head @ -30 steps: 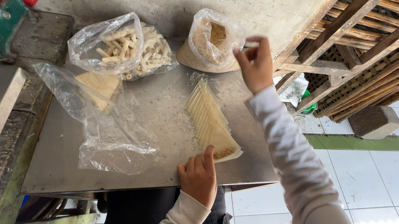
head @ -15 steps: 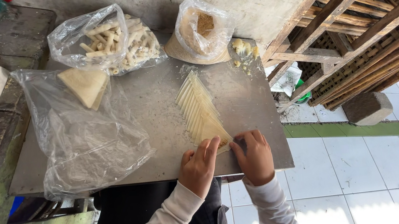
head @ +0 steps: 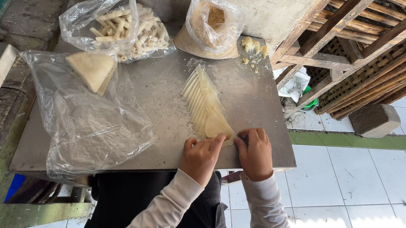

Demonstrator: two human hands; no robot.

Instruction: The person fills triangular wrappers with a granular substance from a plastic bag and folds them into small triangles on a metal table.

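Observation:
A fanned row of pale triangular wrapper sheets (head: 203,101) lies down the middle of a grey metal table (head: 159,88). My left hand (head: 201,156) and my right hand (head: 254,153) sit side by side at the table's near edge, fingertips pressing on the nearest sheet (head: 217,127). Neither hand lifts anything. A small heap of pale filling bits (head: 252,48) lies at the table's far right corner.
A clear bag with a stack of triangular wrappers (head: 91,70) sprawls at the left. Behind it sits a bag of rolled pale sticks (head: 122,29), and a bag of brown crumbs in a shallow dish (head: 208,27). Wooden slats (head: 371,23) stand at right, white floor tiles (head: 373,181) below.
My right hand came down from the far right corner of the table to the near edge, beside my left hand. Both now press on the nearest sheet.

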